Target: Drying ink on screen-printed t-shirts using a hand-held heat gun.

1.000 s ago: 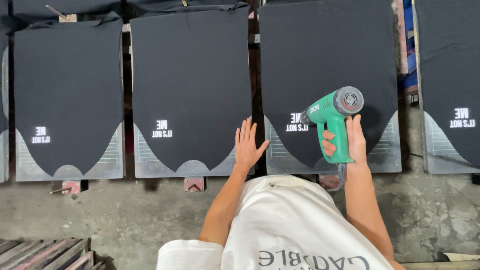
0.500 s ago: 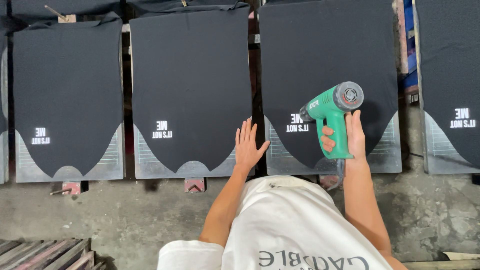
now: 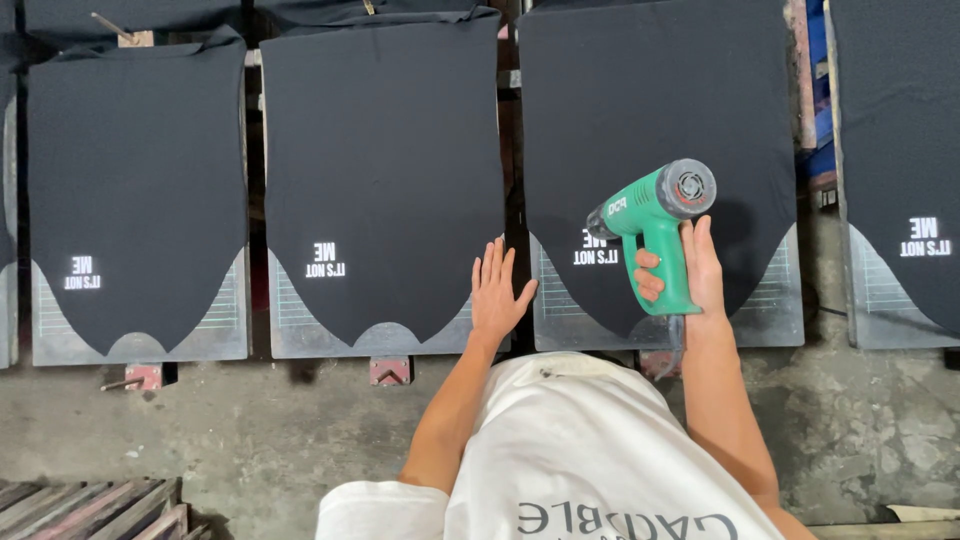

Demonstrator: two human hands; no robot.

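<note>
Fingers of the right hand [image 3: 690,275] are clamped around the handle of a green heat gun [image 3: 655,225], its nozzle aimed at the white print [image 3: 597,250] on a black shirt [image 3: 655,130] stretched over a board [image 3: 775,315]. Fingers of the left hand [image 3: 497,292] lie spread and flat on the neighbouring shirt [image 3: 385,150]. Judging by this, the shirt under the gun is being dried; whether the others are done cannot be told.

The far-right black shirt [image 3: 900,150] and leftmost board [image 3: 5,200] are cut off by the edges.
</note>
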